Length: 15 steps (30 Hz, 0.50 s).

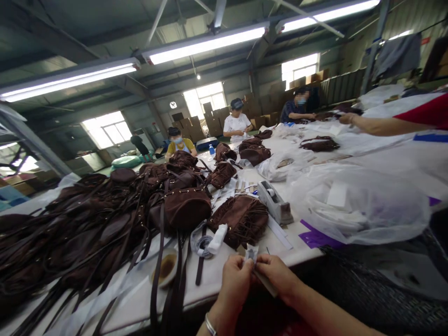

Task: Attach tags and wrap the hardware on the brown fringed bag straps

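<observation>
Close to the table's near edge, my left hand (235,276) and my right hand (276,274) meet with their fingers pinched. Between them is a small clear plastic packet (251,253) with something greyish inside that I cannot make out. A flat tan strip (266,284), perhaps card or paper, hangs below my right fingers. Just beyond my hands lies a dark brown fringed bag (241,217). A white wrapped roll (217,239) and a coil of clear tape or plastic (203,245) rest beside it on the left.
Many brown bags with long straps (105,210) are heaped on the left. A grey tape dispenser (275,203) stands beyond the fringed bag. At right lie a large clear plastic bag (364,200) and a purple piece (318,235). Several people sit around the table.
</observation>
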Each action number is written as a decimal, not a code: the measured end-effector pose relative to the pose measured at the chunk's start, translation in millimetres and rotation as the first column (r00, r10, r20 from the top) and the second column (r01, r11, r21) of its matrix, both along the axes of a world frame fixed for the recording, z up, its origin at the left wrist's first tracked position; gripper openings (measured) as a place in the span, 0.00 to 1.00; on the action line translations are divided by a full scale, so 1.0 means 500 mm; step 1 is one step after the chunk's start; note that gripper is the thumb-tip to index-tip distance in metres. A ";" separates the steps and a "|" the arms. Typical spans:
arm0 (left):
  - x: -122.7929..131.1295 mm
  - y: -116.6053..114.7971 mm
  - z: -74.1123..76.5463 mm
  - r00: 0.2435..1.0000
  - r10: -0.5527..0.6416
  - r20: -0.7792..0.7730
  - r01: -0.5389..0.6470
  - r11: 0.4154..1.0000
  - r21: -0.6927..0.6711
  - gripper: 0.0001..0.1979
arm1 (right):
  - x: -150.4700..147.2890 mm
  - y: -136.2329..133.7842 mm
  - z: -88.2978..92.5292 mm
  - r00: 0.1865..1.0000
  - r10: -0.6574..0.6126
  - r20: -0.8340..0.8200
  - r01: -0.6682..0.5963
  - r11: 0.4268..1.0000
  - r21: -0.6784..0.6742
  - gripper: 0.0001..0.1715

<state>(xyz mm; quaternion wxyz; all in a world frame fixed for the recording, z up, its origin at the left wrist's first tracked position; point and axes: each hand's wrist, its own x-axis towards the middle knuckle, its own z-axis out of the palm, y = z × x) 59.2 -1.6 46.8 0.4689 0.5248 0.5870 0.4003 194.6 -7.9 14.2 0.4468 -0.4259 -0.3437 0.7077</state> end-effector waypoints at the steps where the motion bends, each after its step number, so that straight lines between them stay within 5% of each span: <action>1: -0.001 -0.002 0.002 0.998 0.011 -0.068 -0.005 0.996 0.084 0.17 | -0.005 -0.004 0.005 0.993 -0.010 -0.117 0.006 0.999 -0.032 0.18; 4: -0.006 -0.009 0.008 0.990 0.017 -0.137 0.013 0.978 0.210 0.12 | -0.025 -0.012 0.021 0.932 -0.069 -0.356 0.037 0.995 -0.096 0.19; 9: -0.006 -0.013 -0.015 0.997 0.014 -0.081 0.008 0.965 0.262 0.10 | -0.062 -0.005 0.010 0.916 -0.192 -0.351 0.130 0.973 -0.193 0.22; 15: -0.022 -0.008 -0.057 0.991 0.131 0.019 -0.132 0.978 0.159 0.12 | -0.058 0.037 -0.056 0.964 0.024 -0.265 -0.066 0.986 -0.152 0.26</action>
